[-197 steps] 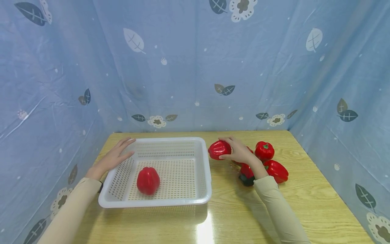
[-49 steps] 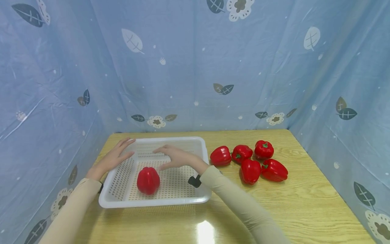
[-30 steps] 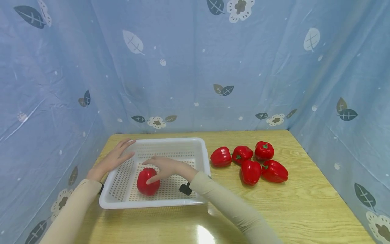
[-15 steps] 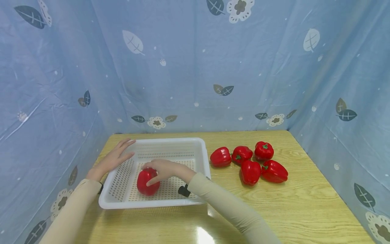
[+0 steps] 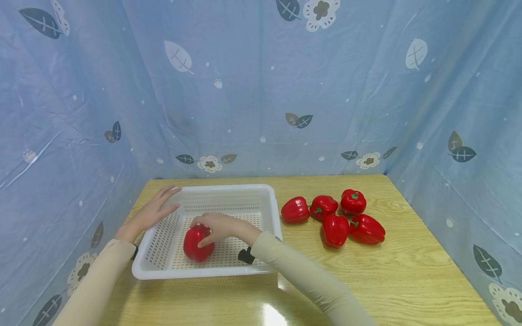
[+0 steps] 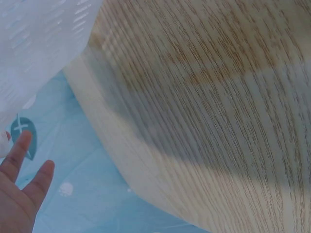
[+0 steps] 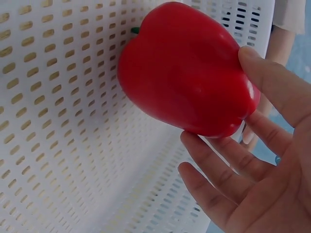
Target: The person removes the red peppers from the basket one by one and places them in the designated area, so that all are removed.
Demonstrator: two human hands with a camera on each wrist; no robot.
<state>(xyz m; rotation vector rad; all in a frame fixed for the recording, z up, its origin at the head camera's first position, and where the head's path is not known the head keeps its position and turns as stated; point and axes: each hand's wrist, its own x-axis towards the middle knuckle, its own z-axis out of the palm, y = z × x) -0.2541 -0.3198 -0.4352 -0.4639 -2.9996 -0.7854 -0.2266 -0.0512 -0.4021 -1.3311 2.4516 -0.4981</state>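
A red bell pepper stands inside the white perforated plastic basket, left of its middle. My right hand holds this pepper from above. In the right wrist view, the thumb touches one side of the pepper and fingertips touch the other, while its green stem points down toward the basket floor. At the basket's back left corner, my left hand rests over the rim with its fingers extended. The left wrist view shows only spread fingertips beside the basket wall.
Right of the basket, several more red bell peppers lie close together on the wooden table, among them one nearest the basket and one at the far right. A blue patterned curtain surrounds the table's back and sides.
Earlier my right hand held a bell pepper right of the basket; that pepper now lies on the table. The hand has moved left into the basket and taken hold of the pepper there.
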